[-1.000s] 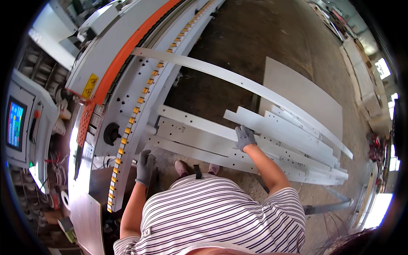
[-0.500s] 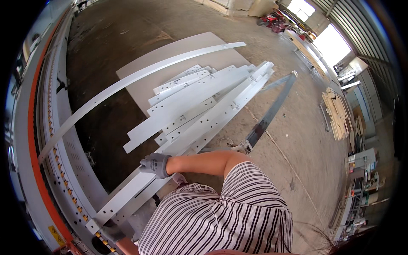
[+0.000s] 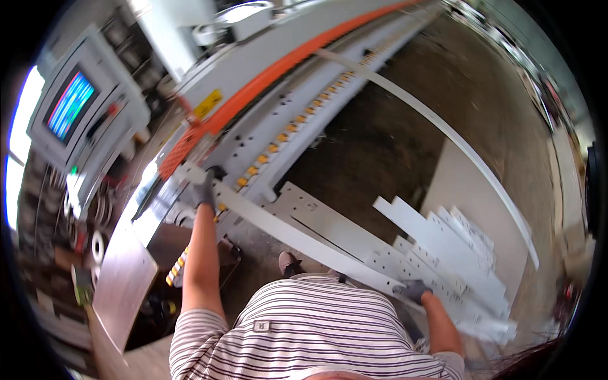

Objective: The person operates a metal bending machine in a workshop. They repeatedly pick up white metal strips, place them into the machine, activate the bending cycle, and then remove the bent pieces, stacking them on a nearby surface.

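Long white strip (image 3: 291,234) slanted from beside the orange guard (image 3: 179,152) toward the stacked boards (image 3: 443,247), fingers of left hand (image 3: 204,192) and right hand (image 3: 415,291) grasping it; uneven steering, I judged, could have knocked its left end into the guard.

The machine (image 3: 266,69) stretches away ahead, the screen (image 3: 71,104) to its left. One board (image 3: 285,231) slants from the left hand (image 3: 204,189), at the machine's near end, to the right hand (image 3: 416,291). Rightward lies a pile (image 3: 443,253), a sheet (image 3: 456,180) behind it; a strip (image 3: 446,128) runs from the machine past both pile and hands.
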The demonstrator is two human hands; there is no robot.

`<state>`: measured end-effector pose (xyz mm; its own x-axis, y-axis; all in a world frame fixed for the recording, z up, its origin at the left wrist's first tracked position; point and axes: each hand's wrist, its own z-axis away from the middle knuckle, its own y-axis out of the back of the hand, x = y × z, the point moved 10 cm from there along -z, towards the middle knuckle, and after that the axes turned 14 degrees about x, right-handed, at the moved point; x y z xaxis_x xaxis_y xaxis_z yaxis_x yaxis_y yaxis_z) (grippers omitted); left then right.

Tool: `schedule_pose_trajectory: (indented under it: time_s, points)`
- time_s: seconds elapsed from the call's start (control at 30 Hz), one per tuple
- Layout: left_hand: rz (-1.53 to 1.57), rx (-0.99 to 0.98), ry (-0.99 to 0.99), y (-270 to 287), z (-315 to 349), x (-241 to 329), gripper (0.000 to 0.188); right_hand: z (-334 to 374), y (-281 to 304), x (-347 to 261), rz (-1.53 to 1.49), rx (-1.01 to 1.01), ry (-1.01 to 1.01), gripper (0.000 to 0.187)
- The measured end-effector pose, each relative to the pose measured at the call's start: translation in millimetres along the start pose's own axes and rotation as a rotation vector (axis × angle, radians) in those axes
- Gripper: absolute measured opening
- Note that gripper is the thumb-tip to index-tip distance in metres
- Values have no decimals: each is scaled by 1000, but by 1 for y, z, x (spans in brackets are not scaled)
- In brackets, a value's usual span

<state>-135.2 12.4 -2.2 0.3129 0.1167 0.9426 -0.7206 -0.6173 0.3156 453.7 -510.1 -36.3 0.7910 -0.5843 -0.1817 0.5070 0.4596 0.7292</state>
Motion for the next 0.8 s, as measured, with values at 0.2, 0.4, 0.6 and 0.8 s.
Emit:
schedule_pose_trajectory:
  time_s: [0.2, 0.4, 0.6, 0.8]
  points:
    - [-151, 36, 144, -40, -20, -34, 68, -7, 23, -42, 151, 125, -7, 84]
    - [-212, 22, 256, -62, -12, -19, 83, 10, 46, -81, 199, 246, 0, 75]
    - [-323, 3, 233, -65, -14, 5, 76, 15, 40, -97, 221, 202, -32, 86]
    - [-311, -15, 237, -68, -26, 4, 72, 11, 40, -111, 199, 131, -13, 88]
